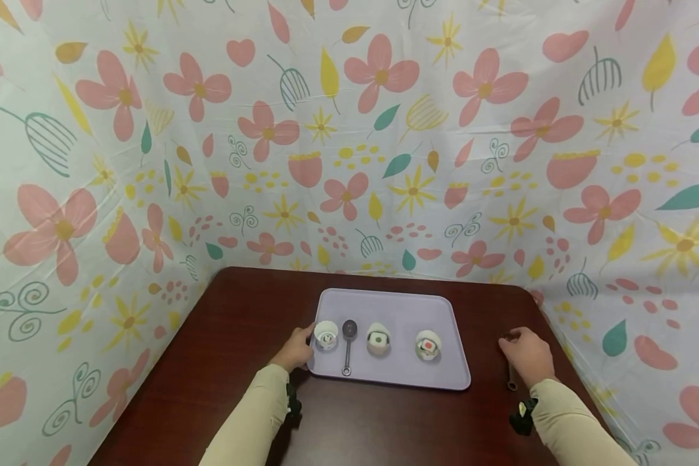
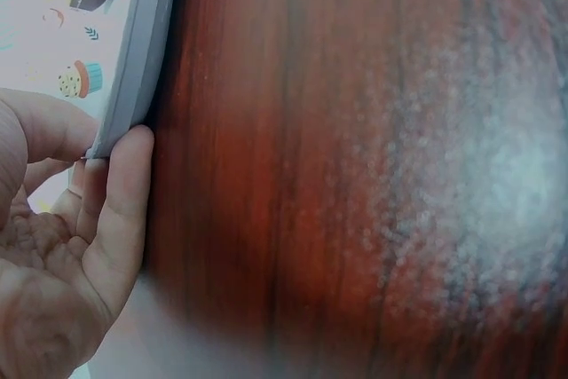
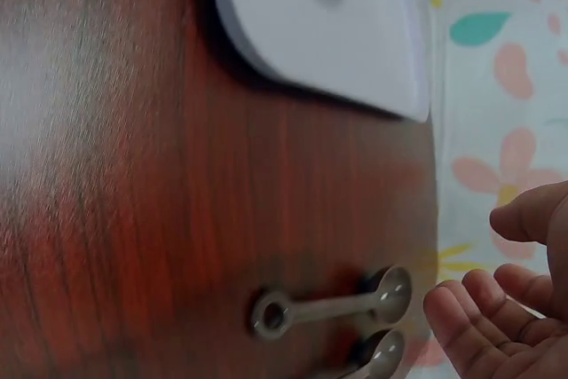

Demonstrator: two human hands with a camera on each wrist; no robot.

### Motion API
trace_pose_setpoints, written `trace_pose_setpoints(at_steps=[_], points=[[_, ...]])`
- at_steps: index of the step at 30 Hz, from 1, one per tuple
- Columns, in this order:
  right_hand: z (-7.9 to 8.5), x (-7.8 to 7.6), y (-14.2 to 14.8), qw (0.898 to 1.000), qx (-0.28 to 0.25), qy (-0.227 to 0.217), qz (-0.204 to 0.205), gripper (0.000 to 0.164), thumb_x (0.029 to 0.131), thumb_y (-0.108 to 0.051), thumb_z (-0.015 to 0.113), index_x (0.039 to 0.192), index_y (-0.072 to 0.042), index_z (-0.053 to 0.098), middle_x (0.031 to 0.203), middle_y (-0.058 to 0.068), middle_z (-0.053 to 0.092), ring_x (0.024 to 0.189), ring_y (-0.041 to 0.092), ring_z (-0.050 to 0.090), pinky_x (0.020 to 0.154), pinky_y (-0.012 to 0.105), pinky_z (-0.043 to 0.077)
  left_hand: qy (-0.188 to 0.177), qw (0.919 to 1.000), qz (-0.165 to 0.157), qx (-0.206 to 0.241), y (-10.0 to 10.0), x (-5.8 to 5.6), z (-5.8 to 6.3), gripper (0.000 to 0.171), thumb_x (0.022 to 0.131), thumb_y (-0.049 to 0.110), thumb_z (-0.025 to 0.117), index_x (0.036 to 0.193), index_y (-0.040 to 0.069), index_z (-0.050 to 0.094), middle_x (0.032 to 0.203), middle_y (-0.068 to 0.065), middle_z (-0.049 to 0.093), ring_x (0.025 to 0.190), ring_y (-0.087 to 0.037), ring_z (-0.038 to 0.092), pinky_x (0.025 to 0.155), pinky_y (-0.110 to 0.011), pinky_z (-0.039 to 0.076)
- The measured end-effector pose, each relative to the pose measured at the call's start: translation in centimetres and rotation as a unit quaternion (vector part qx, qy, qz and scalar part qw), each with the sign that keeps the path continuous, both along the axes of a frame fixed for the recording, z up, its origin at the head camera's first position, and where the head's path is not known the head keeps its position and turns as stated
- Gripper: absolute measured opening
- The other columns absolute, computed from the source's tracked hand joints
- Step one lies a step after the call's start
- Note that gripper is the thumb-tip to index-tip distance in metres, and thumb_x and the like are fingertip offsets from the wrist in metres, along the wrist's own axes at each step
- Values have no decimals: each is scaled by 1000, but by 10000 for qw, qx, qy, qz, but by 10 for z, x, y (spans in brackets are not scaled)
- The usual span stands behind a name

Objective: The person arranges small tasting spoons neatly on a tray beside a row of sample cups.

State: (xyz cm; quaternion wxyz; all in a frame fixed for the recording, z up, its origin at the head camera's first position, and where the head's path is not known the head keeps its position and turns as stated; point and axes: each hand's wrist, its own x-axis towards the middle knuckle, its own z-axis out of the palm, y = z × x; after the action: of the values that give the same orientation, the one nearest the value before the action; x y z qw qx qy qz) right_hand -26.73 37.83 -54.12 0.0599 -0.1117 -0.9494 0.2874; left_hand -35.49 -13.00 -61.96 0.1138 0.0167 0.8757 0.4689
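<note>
My left hand grips the left rim of a pale lilac tray; in the left wrist view the thumb lies over the tray edge and fingers are under it. Right beside that hand, a small white printed cup stands on the tray. A grey-brown spoon lies next to it, handle toward me. My right hand hovers by a spoon on the table; in the right wrist view its thumb and fingers are apart and hold nothing. That view shows two spoons, one whole, another cut off.
Two more small rounded items, one with a green mark and one with a red mark, sit on the tray. The dark reddish wood table has a flower-printed curtain behind it and along its sides.
</note>
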Motion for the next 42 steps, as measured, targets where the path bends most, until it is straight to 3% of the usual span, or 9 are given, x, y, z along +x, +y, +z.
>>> trace_pose_setpoints(at_steps=[10, 13, 17, 27, 35, 42], points=[[-24, 4, 16, 9995, 278, -152, -71, 49, 92, -28, 58, 113, 18, 58, 94, 31, 66, 76, 41, 65, 65, 55, 53, -120, 9999, 23, 105, -5, 1, -4, 85, 79, -13, 52, 158, 11, 34, 149, -27, 32, 105, -40, 53, 54, -40, 59], [-28, 6, 15, 9994, 257, -207, -101, 38, 92, -26, 57, 94, 12, 60, 79, 24, 64, 66, 34, 62, 57, 48, 51, -88, 9999, -4, 118, -5, 0, -2, 85, 79, -13, 52, 158, 11, 34, 149, -28, 32, 107, -41, 53, 54, -40, 59], [-29, 9, 12, 9993, 179, -314, -136, 28, 92, -25, 55, 74, -3, 53, 64, 10, 55, 56, 25, 54, 50, 38, 42, -56, 9999, -9, 112, -4, -1, -1, 85, 79, -13, 52, 158, 10, 35, 149, -28, 32, 108, -41, 53, 54, -40, 59], [-41, 12, 14, 9977, 124, -664, -70, 28, 94, -20, 54, 70, -5, 55, 61, 7, 54, 54, 23, 51, 49, 36, 41, -66, 9998, -25, 166, -2, 1, -2, 83, 80, -13, 51, 158, 9, 34, 148, -28, 33, 113, -44, 52, 54, -42, 60], [-45, 11, 13, 9983, 106, -570, -77, 30, 93, -14, 51, 63, -11, 49, 55, 4, 49, 51, 22, 47, 48, 34, 37, -92, 9999, -18, 120, 0, -1, 0, 83, 81, -12, 53, 158, 11, 34, 149, -26, 33, 110, -40, 52, 57, -41, 60], [-52, 10, 11, 9980, 304, -560, -15, 31, 92, -10, 49, 62, -13, 44, 57, 6, 49, 54, 25, 48, 51, 38, 39, -84, 9999, 3, 136, 0, 1, -1, 84, 79, -13, 52, 158, 10, 35, 149, -28, 32, 104, -41, 54, 51, -40, 58]])
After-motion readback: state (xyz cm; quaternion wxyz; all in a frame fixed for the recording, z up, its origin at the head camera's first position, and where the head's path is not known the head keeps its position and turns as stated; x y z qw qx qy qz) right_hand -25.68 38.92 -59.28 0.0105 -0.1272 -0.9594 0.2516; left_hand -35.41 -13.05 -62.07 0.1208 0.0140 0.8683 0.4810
